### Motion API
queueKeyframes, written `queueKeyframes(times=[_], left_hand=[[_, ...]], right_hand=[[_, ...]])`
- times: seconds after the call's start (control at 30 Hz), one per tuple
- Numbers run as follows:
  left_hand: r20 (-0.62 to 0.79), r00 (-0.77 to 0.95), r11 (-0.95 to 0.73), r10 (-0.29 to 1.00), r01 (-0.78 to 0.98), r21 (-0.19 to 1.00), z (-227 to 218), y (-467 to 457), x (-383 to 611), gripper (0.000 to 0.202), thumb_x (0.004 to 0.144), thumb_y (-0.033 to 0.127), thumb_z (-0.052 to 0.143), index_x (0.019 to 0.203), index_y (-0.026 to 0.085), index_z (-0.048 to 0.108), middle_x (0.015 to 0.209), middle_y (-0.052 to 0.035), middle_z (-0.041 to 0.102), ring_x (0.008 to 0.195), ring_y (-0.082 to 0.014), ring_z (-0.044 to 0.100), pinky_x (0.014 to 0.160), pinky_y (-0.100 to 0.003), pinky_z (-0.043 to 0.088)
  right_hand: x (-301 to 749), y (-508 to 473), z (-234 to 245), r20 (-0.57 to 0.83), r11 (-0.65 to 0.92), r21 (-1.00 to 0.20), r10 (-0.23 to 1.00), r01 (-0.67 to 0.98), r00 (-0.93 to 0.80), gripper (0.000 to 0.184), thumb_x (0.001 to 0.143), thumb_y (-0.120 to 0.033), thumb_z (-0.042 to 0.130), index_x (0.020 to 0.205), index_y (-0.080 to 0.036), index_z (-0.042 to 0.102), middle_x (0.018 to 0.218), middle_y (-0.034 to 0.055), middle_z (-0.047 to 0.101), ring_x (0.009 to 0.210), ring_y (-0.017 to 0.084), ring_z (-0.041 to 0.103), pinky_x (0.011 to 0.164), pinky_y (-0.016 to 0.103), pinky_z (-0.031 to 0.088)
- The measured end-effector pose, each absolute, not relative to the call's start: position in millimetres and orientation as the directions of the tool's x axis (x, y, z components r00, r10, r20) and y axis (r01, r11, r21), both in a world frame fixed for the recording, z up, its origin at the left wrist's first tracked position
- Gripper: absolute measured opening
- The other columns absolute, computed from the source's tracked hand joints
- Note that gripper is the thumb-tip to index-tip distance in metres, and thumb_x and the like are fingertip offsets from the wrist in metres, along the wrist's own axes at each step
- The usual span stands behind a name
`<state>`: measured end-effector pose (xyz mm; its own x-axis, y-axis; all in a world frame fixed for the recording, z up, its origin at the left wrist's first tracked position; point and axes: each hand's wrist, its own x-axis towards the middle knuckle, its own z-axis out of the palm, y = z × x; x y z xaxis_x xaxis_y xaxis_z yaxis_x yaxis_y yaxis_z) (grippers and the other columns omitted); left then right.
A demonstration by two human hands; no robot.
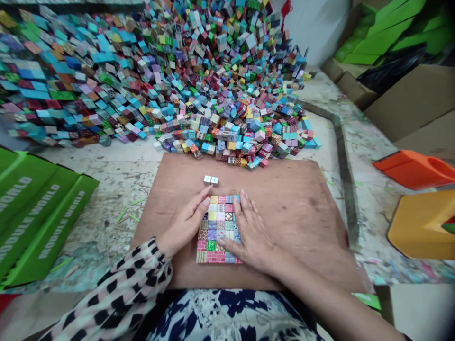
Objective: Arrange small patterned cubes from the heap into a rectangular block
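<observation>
A flat patch of small coloured patterned cubes [217, 226] lies on a brown board [295, 208] in front of me. My left hand [185, 222] presses its stretched fingers against the patch's left edge and top left corner. My right hand [250, 232] lies flat over the patch's right side, fingers extended, thumb across the lower rows. Neither hand holds anything. A loose pair of pale cubes [211, 180] sits on the board just beyond the patch.
A huge heap of coloured cubes [170, 71] fills the table's far side, reaching the board's far edge. Green printed cartons [31, 213] lie at the left. Orange [412, 168] and yellow [419, 225] plastic scoops and cardboard boxes [408, 99] stand at the right.
</observation>
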<state>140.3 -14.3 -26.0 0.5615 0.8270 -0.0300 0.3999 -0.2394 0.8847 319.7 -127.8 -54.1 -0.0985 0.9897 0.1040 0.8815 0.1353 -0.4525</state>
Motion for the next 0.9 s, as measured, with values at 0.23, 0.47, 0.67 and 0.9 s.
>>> queueKeyframes(times=[0.23,0.47,0.67,0.9], left_hand=[[0.080,0.804,-0.699,0.589,0.457,0.550,-8.2,-33.4,119.6,0.077,0.090,0.061,0.049,0.152,0.022,0.027,0.158,-0.0119,0.031,0.147,-0.0292,0.023,0.119,-0.053,0.023],[-0.017,0.900,-0.870,0.436,0.426,0.251,-14.7,-66.8,111.7,0.089,0.078,0.062,0.066,0.151,0.026,0.029,0.159,-0.0144,0.026,0.146,-0.0349,0.024,0.117,-0.062,0.017],[0.013,0.890,-0.872,0.455,0.443,0.208,-18.1,-67.7,115.1,0.072,0.084,0.050,0.064,0.146,0.025,0.038,0.155,-0.0145,0.034,0.145,-0.0338,0.025,0.116,-0.062,0.020],[0.047,0.878,-0.854,0.477,0.451,0.259,-21.8,-70.4,115.8,0.068,0.085,0.051,0.062,0.144,0.025,0.042,0.156,-0.0141,0.033,0.145,-0.0340,0.026,0.116,-0.058,0.025]], right_hand=[[341.7,-108.1,-40.3,0.139,0.123,-0.579,0.989,0.806,-0.051,0.070,0.099,-0.054,0.034,0.156,-0.021,0.011,0.161,0.0167,0.017,0.149,0.030,0.011,0.116,0.056,0.024],[349.4,-79.8,-34.8,0.291,0.275,-0.568,0.949,0.776,-0.124,0.046,0.097,-0.047,0.042,0.128,-0.016,0.058,0.117,0.0149,0.060,0.110,0.027,0.052,0.094,0.047,0.046],[334.1,-66.6,-21.5,0.227,0.316,-0.456,0.945,0.832,-0.234,0.048,0.094,-0.048,0.049,0.129,-0.017,0.058,0.120,0.0146,0.057,0.109,0.029,0.048,0.092,0.046,0.042],[320.6,-60.8,-20.4,0.097,0.270,-0.462,0.962,0.845,-0.255,0.040,0.099,-0.041,0.041,0.118,-0.014,0.064,0.104,0.0130,0.059,0.096,0.026,0.050,0.086,0.040,0.043]])
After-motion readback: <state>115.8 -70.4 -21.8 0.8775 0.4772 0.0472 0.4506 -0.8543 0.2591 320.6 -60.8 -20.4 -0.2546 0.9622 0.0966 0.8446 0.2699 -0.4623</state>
